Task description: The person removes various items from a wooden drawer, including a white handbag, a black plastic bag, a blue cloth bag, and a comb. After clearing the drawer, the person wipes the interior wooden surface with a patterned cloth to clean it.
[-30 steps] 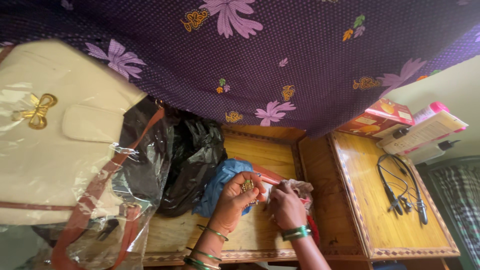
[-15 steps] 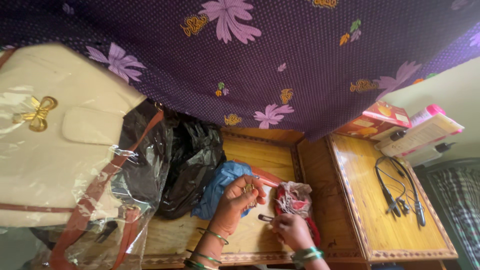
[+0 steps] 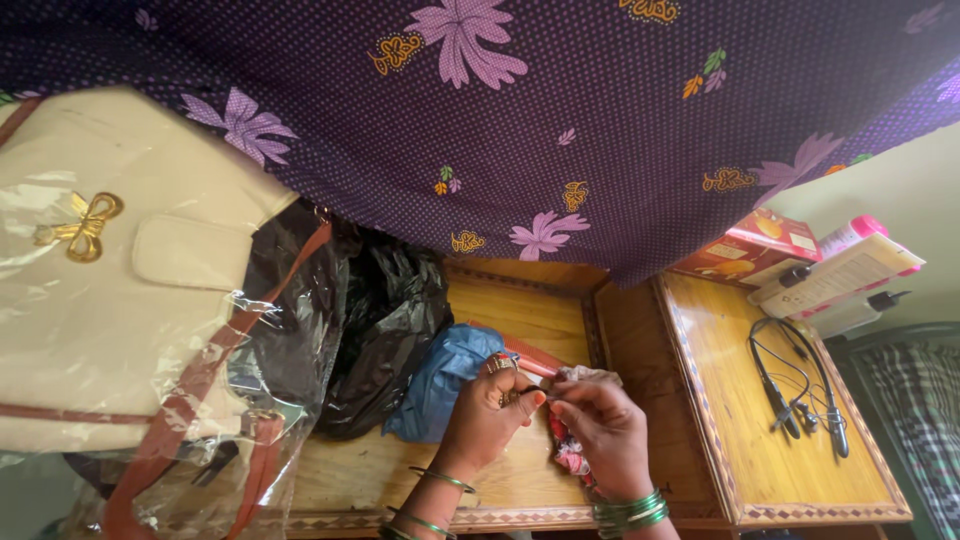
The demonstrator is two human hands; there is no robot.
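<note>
Over the wooden tray (image 3: 520,470), both hands (image 3: 545,425) seemingly pinch gold jewellery (image 3: 503,378).

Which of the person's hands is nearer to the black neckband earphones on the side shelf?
Right. The right hand is in the middle compartment, closer to the neckband earphones; the left hand is beyond it, by the blue bag.

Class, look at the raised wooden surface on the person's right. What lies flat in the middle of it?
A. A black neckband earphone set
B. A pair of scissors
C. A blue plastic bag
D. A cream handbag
A: the black neckband earphones lie looped on the wooden surface, apart from both hands.
</note>
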